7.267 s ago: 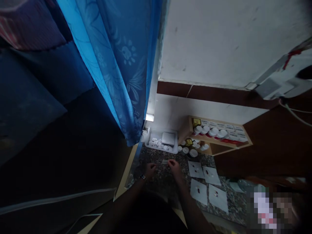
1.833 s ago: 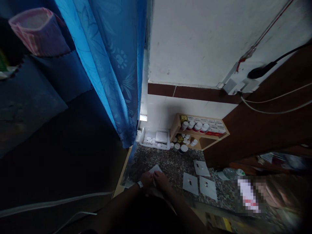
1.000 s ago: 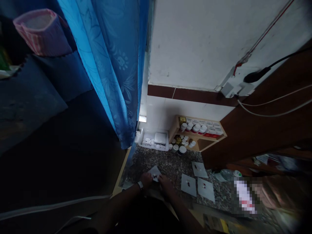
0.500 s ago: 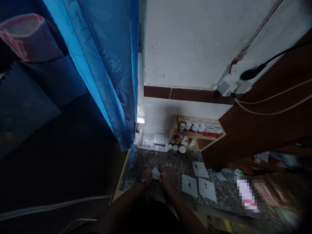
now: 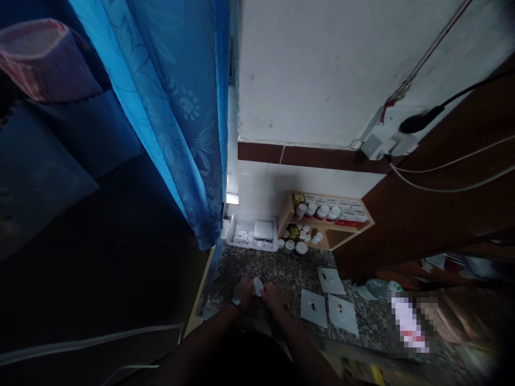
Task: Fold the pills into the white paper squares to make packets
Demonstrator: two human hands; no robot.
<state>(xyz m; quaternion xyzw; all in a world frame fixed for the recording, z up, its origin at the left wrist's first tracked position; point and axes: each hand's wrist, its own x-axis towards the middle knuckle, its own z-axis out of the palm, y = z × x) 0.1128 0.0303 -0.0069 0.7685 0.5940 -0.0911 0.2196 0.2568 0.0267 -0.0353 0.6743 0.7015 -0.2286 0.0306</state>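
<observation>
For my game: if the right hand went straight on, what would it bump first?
Probably the small white paper: the right hand looks to be touching it, though depth is unclear.

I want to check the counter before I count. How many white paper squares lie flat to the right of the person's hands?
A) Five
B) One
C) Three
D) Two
C. The far paper square, the near left paper square and the near right paper square lie on the speckled stone counter, right of the right hand.
</observation>
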